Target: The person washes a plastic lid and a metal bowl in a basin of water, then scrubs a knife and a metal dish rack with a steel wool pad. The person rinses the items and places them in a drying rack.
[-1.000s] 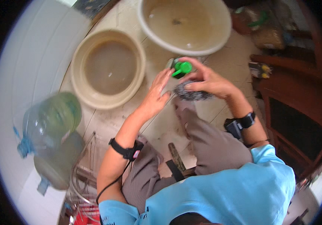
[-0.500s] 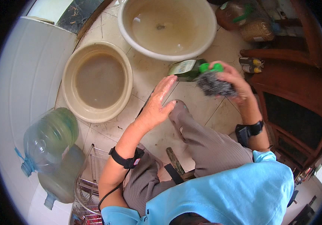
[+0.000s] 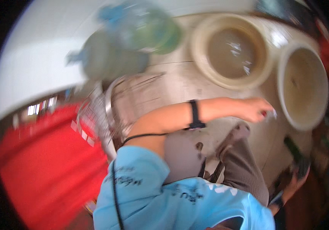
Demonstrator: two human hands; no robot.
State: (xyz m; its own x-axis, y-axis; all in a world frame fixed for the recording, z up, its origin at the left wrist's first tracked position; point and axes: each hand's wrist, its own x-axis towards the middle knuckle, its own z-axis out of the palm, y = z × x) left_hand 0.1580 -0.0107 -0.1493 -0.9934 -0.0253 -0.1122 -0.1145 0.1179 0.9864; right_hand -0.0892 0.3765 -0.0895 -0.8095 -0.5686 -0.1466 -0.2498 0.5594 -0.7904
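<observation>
The picture is smeared by motion. My left hand [image 3: 254,110] is held out over the floor in front of the basins, fingers curled closed. A small whitish bit shows at its fingertips; what it is, I cannot make out. Low at the right, my right hand [image 3: 295,181] is wrapped round a dark grey scourer [image 3: 303,168]. A dark green bottle [image 3: 292,148] projects beyond the scourer, apparently in the same grip. Close to my left hand are a white basin [image 3: 282,92] of murky water and a cream basin [image 3: 200,61] of greyish water.
Two large clear plastic water jugs [image 3: 109,57] lie by the white wall [image 3: 38,73]. Beside my left arm stands a wire rack [image 3: 112,99], with a bright red surface [image 3: 49,165] behind it. Dark, blurred furniture [image 3: 313,191] is at the right.
The view has swung left, bringing the red surface in. My left hand went from open to closed, away from the bottle. The right hand with scourer and bottle has dropped toward the lower right.
</observation>
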